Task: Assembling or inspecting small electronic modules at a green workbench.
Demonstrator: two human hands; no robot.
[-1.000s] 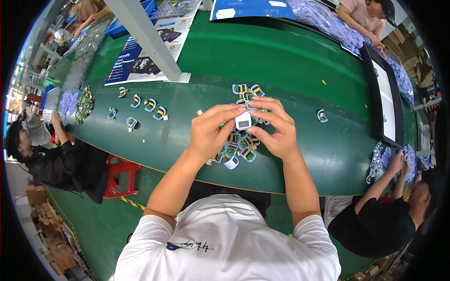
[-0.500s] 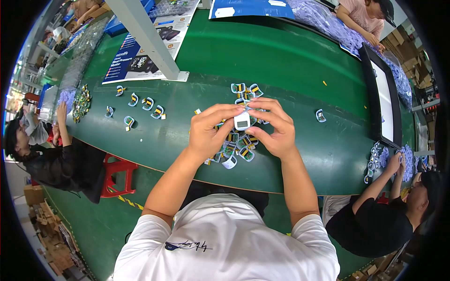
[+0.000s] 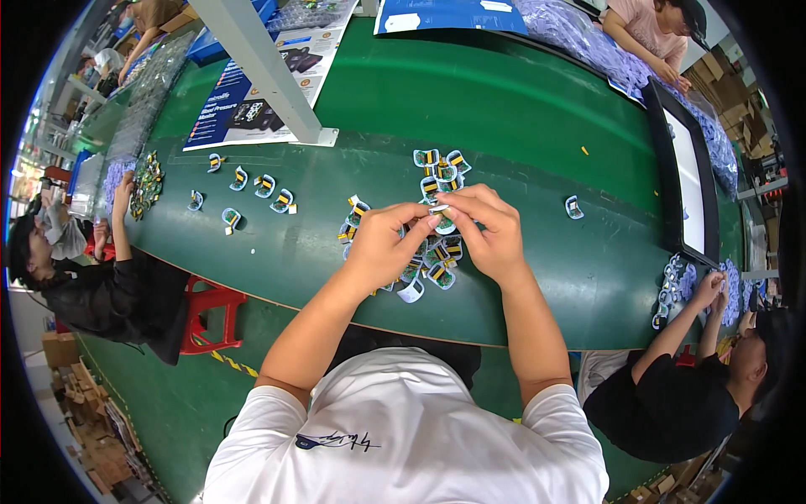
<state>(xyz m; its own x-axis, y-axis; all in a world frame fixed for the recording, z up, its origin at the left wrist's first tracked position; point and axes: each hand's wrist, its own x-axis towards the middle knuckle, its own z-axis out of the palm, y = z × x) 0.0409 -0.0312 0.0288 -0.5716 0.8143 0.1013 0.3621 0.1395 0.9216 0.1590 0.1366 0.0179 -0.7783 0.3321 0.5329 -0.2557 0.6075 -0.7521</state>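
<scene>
Over the middle of the green table, my left hand (image 3: 388,241) and my right hand (image 3: 489,231) meet, fingertips pinched on a small pale plastic housing (image 3: 441,210). It is tilted so mostly its edge shows, and my fingers hide much of it. Beneath and around my hands lies a loose pile of similar open housings (image 3: 439,273) with green circuit boards and yellow-and-black parts inside. More of them (image 3: 426,158) lie beyond my fingertips. A single housing (image 3: 573,207) sits apart to the right, and several (image 3: 264,186) are scattered on the left.
A metal post (image 3: 277,80) rises from the table over printed sheets (image 3: 227,109). At right stands a black-framed white panel (image 3: 684,176). Co-workers sit left, right and far right, near heaps of lilac parts (image 3: 579,46). A red stool (image 3: 214,315) stands at the lower left.
The housing has tipped from showing its small display window to nearly edge-on, and my fingers have shifted around it. On the left, a co-worker's hand has moved.
</scene>
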